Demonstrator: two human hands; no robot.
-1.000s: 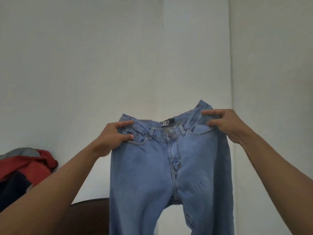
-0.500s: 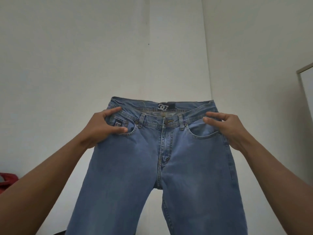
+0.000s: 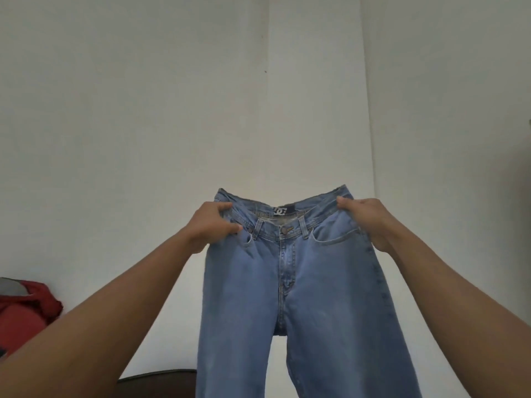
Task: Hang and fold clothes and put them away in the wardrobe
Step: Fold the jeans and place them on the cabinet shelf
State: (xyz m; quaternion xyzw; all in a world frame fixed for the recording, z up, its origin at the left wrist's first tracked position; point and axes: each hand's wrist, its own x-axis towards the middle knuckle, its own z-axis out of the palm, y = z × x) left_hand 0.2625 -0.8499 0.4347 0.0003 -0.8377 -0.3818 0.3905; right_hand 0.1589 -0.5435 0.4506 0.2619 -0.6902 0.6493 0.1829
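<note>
Jeans hung front-on and full width, lifted clear of any surface and carried only by two bare hands at the waistband. The left hand pinched the left corner of the jeans' waist, fingers curled over the top edge and thumb pressed on the front just beside the pocket. The right hand gripped the opposite corner, fingers hooked over the rim; its thumb could not be seen. The fly was closed and buttoned, a dark label showed inside the back of the waist, and both legs dropped straight down past the bottom of the view, so their hems were hidden. Behind the jeans stood a plain white wall. Well to the left of the jeans and low down lay a red garment, and a dark rounded piece of furniture sat just behind the left leg.

The step in hand looked like the spreading of the jeans before a fold. The next move would likely call for the two waist corners to be brought together, one leg laid on the other with seams matched, while both grips held firm so the heavy denim did not slip or twist.
</note>
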